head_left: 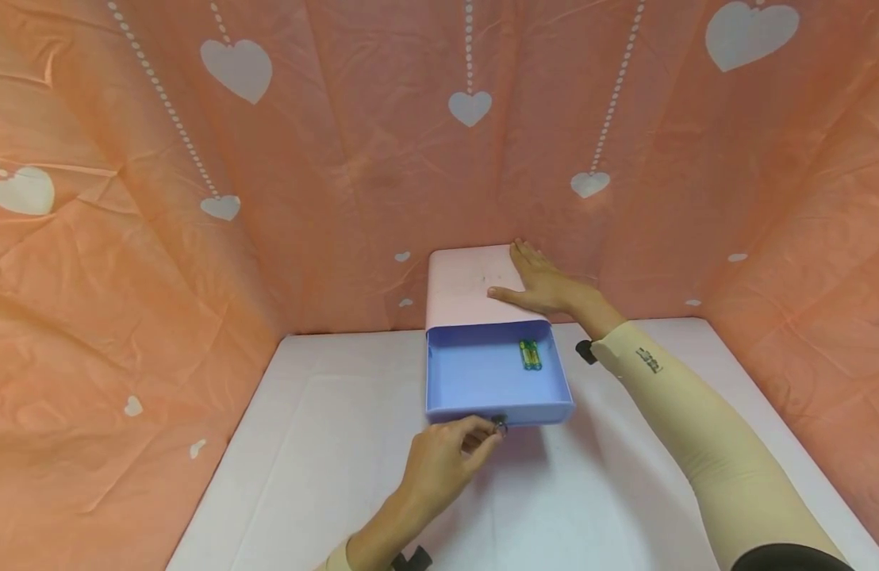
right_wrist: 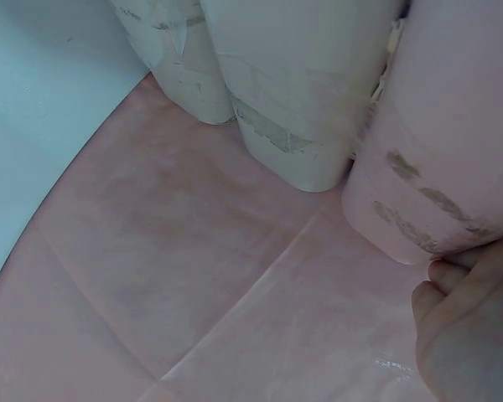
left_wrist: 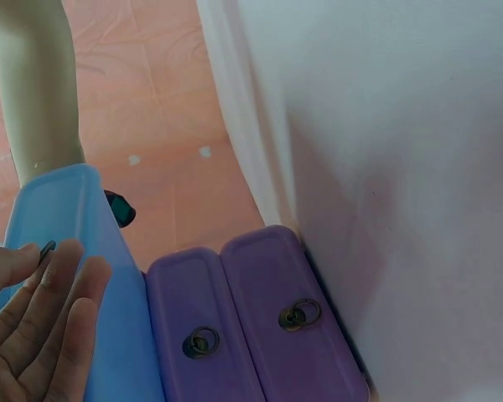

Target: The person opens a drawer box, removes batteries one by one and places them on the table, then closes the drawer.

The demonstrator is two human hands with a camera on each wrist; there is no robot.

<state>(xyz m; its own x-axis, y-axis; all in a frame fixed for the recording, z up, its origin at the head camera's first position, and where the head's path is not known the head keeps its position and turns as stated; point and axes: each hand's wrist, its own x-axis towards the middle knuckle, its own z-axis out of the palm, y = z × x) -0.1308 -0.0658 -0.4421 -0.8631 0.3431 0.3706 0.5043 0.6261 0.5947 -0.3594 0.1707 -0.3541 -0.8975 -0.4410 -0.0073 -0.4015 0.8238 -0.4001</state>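
A pink drawer cabinet (head_left: 464, 281) stands against the back curtain with its blue top drawer (head_left: 471, 385) pulled out. Several green-and-yellow batteries, possibly just a pair, lie side by side as a small bundle (head_left: 530, 355) at the drawer's right side. My left hand (head_left: 443, 464) pinches the metal ring pull (left_wrist: 47, 249) on the drawer front between thumb and fingers. On the cabinet's top lies my right hand (head_left: 543, 287), its thumb spread from the fingers towards the right edge. In the right wrist view, part of this hand (right_wrist: 474, 322) touches the pink casing.
Two purple drawers (left_wrist: 193, 285) with ring pulls (left_wrist: 201, 342) sit below the blue one, pushed in. The cabinet's stacked casings (right_wrist: 306, 75) carry tape and worn marks. A white-covered table (head_left: 339, 428) lies underneath. Orange curtain (head_left: 368, 174) with hearts surrounds its back and sides.
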